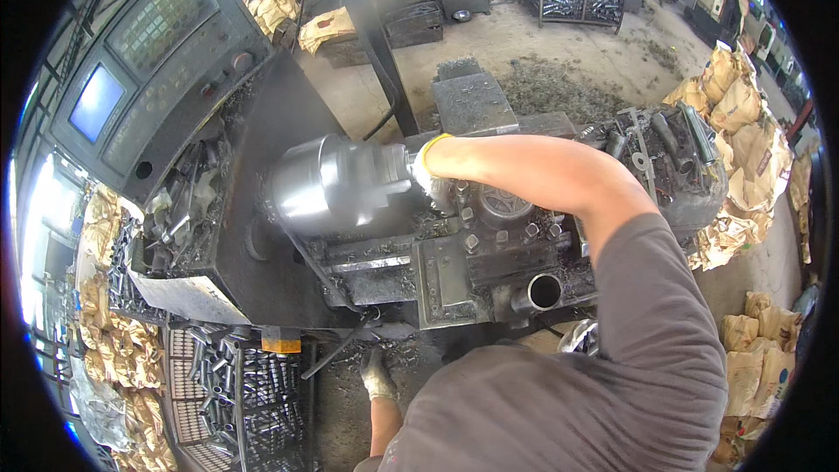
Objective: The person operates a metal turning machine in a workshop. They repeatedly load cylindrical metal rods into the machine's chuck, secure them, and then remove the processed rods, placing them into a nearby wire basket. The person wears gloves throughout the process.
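Lathe chuck [336,185] at 9 o'clock of frame centre. Gloved right hand [430,177] touches its face at 3 o'clock; grip not discernible. Gloved left hand [377,376] hangs low at 6 o'clock, fingers loosely curled, holding nothing, above swarf-strewn floor [350,385].

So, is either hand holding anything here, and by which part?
Right hand reaches the chuck face; its grip is hidden. Left hand hangs empty.

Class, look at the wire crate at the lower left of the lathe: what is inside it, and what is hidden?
The wire crate holds a heap of short dark metal tubes. Only the top layer shows; the tubes beneath and the crate's floor are covered.
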Demonstrator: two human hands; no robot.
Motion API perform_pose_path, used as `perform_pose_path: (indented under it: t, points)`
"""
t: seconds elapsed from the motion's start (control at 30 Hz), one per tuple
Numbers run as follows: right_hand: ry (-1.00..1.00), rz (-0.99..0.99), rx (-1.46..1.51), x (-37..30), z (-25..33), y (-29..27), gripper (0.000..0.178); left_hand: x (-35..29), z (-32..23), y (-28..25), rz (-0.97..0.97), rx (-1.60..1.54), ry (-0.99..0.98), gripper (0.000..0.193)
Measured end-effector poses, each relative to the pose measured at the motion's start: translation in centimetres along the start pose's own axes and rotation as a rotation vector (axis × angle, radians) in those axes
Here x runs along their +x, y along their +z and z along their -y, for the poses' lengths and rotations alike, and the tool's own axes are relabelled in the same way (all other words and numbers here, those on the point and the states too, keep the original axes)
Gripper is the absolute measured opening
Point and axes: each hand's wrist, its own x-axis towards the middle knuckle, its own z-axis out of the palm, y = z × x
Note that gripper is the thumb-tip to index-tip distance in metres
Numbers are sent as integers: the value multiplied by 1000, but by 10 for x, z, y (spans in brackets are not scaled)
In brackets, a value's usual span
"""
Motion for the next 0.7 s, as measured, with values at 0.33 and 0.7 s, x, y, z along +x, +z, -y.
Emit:
perform_pose_path:
  t: [0.33,0.7]
  points:
    - [191,-960,853,-45,-133,53,50,-14,7,-60,-215,-5,-12,20]
    - [11,-473,593,-16,-63,3,75,2,-209,104,-80,767,962,31]
